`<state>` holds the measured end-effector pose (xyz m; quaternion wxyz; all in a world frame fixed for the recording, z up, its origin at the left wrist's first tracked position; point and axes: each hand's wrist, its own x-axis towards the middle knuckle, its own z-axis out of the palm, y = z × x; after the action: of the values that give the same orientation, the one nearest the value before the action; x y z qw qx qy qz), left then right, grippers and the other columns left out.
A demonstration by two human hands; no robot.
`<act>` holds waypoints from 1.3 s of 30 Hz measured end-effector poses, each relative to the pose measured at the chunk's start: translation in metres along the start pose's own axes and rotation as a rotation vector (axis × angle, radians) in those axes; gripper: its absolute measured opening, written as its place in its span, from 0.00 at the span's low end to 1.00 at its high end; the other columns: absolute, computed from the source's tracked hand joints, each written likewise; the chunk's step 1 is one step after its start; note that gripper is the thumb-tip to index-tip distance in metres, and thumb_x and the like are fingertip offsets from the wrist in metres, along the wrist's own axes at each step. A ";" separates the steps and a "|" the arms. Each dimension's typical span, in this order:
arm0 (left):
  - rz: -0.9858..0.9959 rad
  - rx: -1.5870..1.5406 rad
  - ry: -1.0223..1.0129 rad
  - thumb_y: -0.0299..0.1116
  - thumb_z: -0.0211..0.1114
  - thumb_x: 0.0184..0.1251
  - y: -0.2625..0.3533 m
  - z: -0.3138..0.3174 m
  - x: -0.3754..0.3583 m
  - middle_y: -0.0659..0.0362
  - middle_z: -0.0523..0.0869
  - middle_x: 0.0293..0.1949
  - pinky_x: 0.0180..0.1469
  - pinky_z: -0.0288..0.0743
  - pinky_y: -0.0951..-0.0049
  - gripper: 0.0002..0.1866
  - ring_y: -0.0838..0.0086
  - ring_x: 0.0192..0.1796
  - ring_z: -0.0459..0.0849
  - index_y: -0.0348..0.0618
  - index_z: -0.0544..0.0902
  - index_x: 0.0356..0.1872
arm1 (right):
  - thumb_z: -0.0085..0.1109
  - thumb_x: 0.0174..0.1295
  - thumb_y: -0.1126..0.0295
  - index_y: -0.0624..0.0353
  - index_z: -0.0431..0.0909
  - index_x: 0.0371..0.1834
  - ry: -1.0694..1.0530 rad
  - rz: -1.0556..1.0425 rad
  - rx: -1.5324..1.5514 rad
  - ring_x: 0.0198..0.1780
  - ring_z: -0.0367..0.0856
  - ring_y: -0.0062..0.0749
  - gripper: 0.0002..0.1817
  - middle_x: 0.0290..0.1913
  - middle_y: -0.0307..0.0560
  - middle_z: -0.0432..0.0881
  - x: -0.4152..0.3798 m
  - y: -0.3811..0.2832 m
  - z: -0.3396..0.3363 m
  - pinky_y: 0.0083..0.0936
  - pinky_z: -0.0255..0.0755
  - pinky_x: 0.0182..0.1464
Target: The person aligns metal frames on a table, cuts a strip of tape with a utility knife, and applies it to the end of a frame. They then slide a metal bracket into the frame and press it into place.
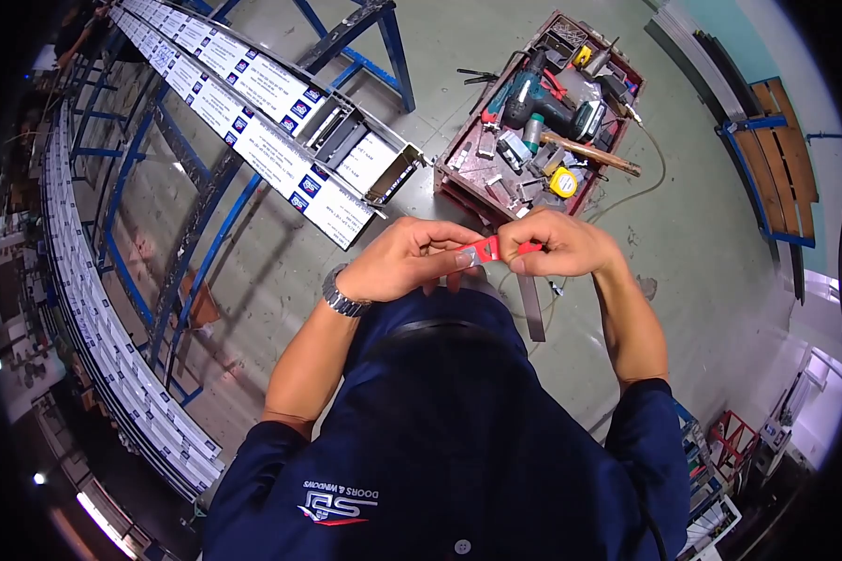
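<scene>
Both hands meet in front of my chest around a small red tool, flat and narrow like a cutter. My left hand, with a metal watch on its wrist, pinches the tool's left end. The right end sits between the fingers of my right hand. A dark flat strip hangs down just below the hands; what holds it is hidden.
A red toolbox on the floor ahead holds a green cordless drill, a hammer, a yellow tape measure and small metal parts. Long wrapped aluminium profiles lie on blue trestles at left. More profiles run along the far left.
</scene>
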<state>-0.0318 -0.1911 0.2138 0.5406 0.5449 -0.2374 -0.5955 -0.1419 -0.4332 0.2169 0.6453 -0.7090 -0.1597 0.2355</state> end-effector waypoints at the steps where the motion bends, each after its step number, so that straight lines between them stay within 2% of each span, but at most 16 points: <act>1: -0.009 0.038 -0.013 0.35 0.63 0.75 0.002 -0.001 0.001 0.60 0.90 0.37 0.27 0.74 0.82 0.16 0.81 0.32 0.86 0.40 0.83 0.58 | 0.58 0.64 0.67 0.62 0.74 0.31 -0.005 -0.003 0.003 0.31 0.72 0.23 0.09 0.27 0.38 0.76 0.001 0.003 -0.001 0.26 0.66 0.36; 12: -0.040 0.151 -0.023 0.27 0.63 0.71 0.016 0.011 0.018 0.61 0.89 0.33 0.24 0.69 0.83 0.14 0.84 0.28 0.84 0.37 0.85 0.54 | 0.59 0.58 0.71 0.64 0.75 0.30 -0.084 -0.165 0.084 0.23 0.73 0.33 0.07 0.21 0.45 0.75 -0.008 0.024 -0.019 0.31 0.64 0.30; 14: -0.036 0.028 0.028 0.26 0.64 0.69 0.015 0.017 0.023 0.59 0.90 0.33 0.26 0.71 0.82 0.14 0.82 0.28 0.84 0.35 0.85 0.53 | 0.58 0.58 0.71 0.65 0.75 0.30 -0.088 -0.164 0.093 0.23 0.73 0.33 0.07 0.21 0.45 0.75 -0.010 0.030 -0.025 0.31 0.64 0.29; 18: -0.019 0.140 0.099 0.26 0.64 0.69 0.013 0.025 0.030 0.57 0.90 0.34 0.30 0.73 0.80 0.14 0.81 0.28 0.84 0.34 0.85 0.53 | 0.59 0.55 0.74 0.63 0.75 0.26 -0.057 -0.115 0.074 0.23 0.74 0.35 0.05 0.22 0.45 0.76 -0.013 0.035 -0.028 0.30 0.65 0.27; 21: 0.054 0.245 0.080 0.26 0.64 0.68 0.014 0.028 0.033 0.55 0.90 0.34 0.32 0.75 0.78 0.15 0.79 0.28 0.85 0.34 0.83 0.54 | 0.59 0.56 0.73 0.64 0.76 0.28 -0.093 -0.160 0.045 0.23 0.75 0.33 0.05 0.22 0.44 0.76 -0.014 0.036 -0.029 0.30 0.65 0.26; 23: 0.051 0.171 0.081 0.22 0.63 0.70 0.012 0.030 0.033 0.55 0.90 0.34 0.27 0.71 0.80 0.18 0.80 0.28 0.84 0.38 0.78 0.60 | 0.59 0.56 0.73 0.64 0.77 0.29 -0.138 -0.119 0.079 0.23 0.75 0.32 0.05 0.22 0.44 0.77 -0.011 0.036 -0.027 0.29 0.65 0.26; 24: 0.053 0.170 0.086 0.22 0.63 0.70 0.012 0.032 0.034 0.55 0.90 0.34 0.27 0.71 0.80 0.18 0.80 0.28 0.84 0.38 0.78 0.60 | 0.59 0.57 0.72 0.64 0.77 0.30 -0.172 -0.076 0.112 0.23 0.75 0.31 0.06 0.22 0.43 0.77 -0.010 0.037 -0.026 0.29 0.65 0.27; 26: -0.016 0.083 0.110 0.22 0.63 0.70 0.010 0.038 0.036 0.56 0.89 0.35 0.30 0.72 0.80 0.24 0.80 0.30 0.85 0.40 0.72 0.66 | 0.59 0.59 0.71 0.64 0.78 0.31 -0.189 -0.046 0.096 0.25 0.76 0.29 0.06 0.24 0.44 0.78 -0.010 0.041 -0.025 0.28 0.66 0.28; 29: 0.037 0.146 0.132 0.24 0.66 0.67 0.004 0.040 0.042 0.57 0.89 0.34 0.32 0.76 0.77 0.24 0.77 0.29 0.86 0.38 0.72 0.63 | 0.59 0.63 0.70 0.64 0.78 0.33 -0.183 -0.003 0.068 0.30 0.77 0.26 0.08 0.28 0.44 0.80 -0.013 0.048 -0.028 0.26 0.68 0.33; 31: 0.082 0.134 0.123 0.26 0.66 0.68 -0.029 0.032 0.057 0.58 0.89 0.34 0.32 0.76 0.77 0.23 0.78 0.31 0.86 0.38 0.72 0.63 | 0.58 0.65 0.69 0.64 0.78 0.35 -0.155 0.013 0.057 0.33 0.77 0.25 0.08 0.31 0.44 0.81 -0.021 0.060 -0.034 0.24 0.69 0.36; 33: 0.136 0.118 0.115 0.28 0.66 0.69 -0.078 0.019 0.081 0.58 0.89 0.34 0.31 0.76 0.77 0.23 0.78 0.33 0.86 0.38 0.73 0.63 | 0.57 0.69 0.68 0.62 0.79 0.39 0.367 0.032 0.218 0.37 0.77 0.23 0.08 0.36 0.40 0.82 -0.046 0.094 -0.048 0.23 0.70 0.41; 35: -0.175 -0.144 0.333 0.29 0.63 0.73 -0.128 0.002 0.109 0.60 0.88 0.38 0.35 0.77 0.78 0.26 0.79 0.35 0.85 0.37 0.69 0.69 | 0.58 0.71 0.66 0.58 0.80 0.40 0.777 0.235 0.192 0.36 0.76 0.22 0.07 0.35 0.35 0.80 -0.079 0.143 -0.062 0.23 0.73 0.43; 36: -0.167 -0.148 0.345 0.29 0.63 0.73 -0.139 -0.003 0.123 0.60 0.88 0.38 0.35 0.77 0.78 0.26 0.79 0.35 0.85 0.37 0.69 0.69 | 0.59 0.71 0.65 0.57 0.80 0.40 0.953 0.286 0.355 0.36 0.77 0.22 0.08 0.35 0.34 0.80 -0.090 0.153 -0.063 0.24 0.74 0.44; 37: -0.201 -0.243 0.430 0.31 0.62 0.73 -0.147 -0.007 0.139 0.59 0.88 0.40 0.39 0.78 0.77 0.26 0.77 0.38 0.86 0.35 0.69 0.69 | 0.60 0.71 0.64 0.55 0.80 0.39 1.126 0.339 0.524 0.36 0.78 0.22 0.08 0.34 0.34 0.79 -0.099 0.160 -0.057 0.25 0.75 0.45; 38: -0.236 -0.336 0.513 0.33 0.62 0.74 -0.157 -0.011 0.154 0.58 0.88 0.42 0.43 0.80 0.75 0.27 0.75 0.40 0.87 0.34 0.69 0.69 | 0.60 0.71 0.64 0.55 0.80 0.39 1.116 0.335 0.522 0.36 0.78 0.22 0.08 0.34 0.34 0.79 -0.109 0.169 -0.050 0.25 0.75 0.45; 39: -0.229 -0.336 0.521 0.33 0.62 0.74 -0.176 -0.015 0.175 0.58 0.88 0.42 0.43 0.80 0.75 0.27 0.75 0.40 0.87 0.34 0.69 0.69 | 0.60 0.71 0.63 0.55 0.80 0.40 1.238 0.333 0.694 0.36 0.79 0.23 0.08 0.33 0.34 0.79 -0.118 0.180 -0.042 0.26 0.77 0.45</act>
<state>-0.0550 -0.2915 -0.0128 0.5951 0.6051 0.0731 -0.5238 -0.2321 -0.5516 0.0563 0.7607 -0.4818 0.4282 -0.0767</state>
